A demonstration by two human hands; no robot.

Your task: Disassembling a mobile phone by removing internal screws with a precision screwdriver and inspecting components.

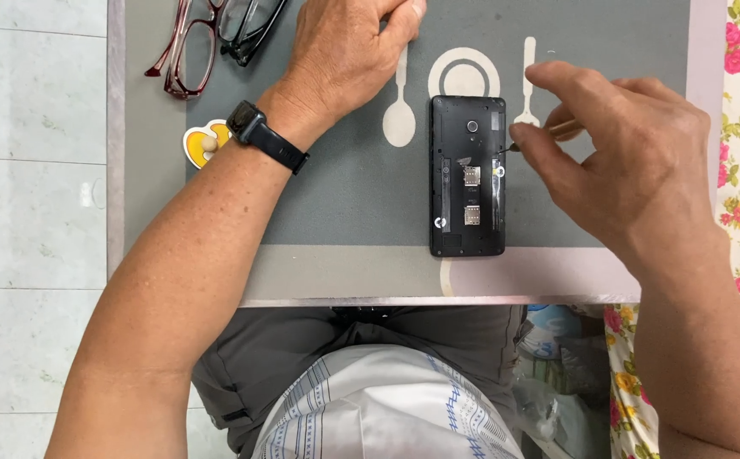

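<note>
Phone (467, 176) lies back-off with screws left, right hand (633, 161) pinching a screwdriver (548, 134) at its edge, left hand (344, 51) flat, empty.

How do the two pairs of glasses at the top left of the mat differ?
The red-framed glasses lie further left, reaching past the grey mat; the black-framed glasses lie to their right, fully on the mat and nearer the left hand. Red frame looks translucent, black opaque. Both are cut off by the picture's top edge.
</note>
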